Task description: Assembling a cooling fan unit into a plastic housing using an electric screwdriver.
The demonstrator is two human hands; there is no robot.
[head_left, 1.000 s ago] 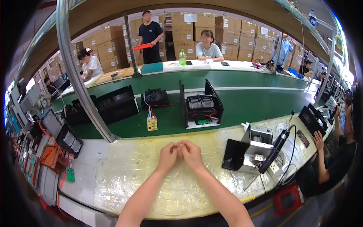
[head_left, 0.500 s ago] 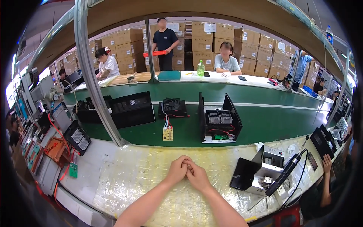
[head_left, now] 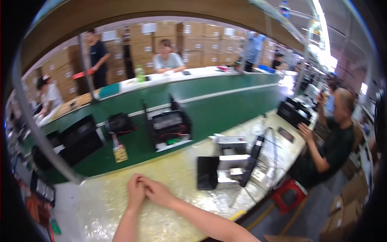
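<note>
My left hand and my right hand rest clasped together over the table's clear plastic sheet. Their fingers are closed against each other, and no object shows between them. Beyond them on the green surface stand a black fan unit wired to a small yellow circuit board, and an open black housing with metal fins and red wires. To the right of my hands are a black panel and a grey metal box. A long black corded tool leans beside the box.
A metal post rises at the left. Black casings lie behind it. At the right, a co-worker sits with a hand on a black case; a phone and a red stool are nearby. Other people are across the line.
The view has swung to the right, so the scene sits further left and tilts, with some blur. More of the co-worker at the right shows. My hands stay clasped.
</note>
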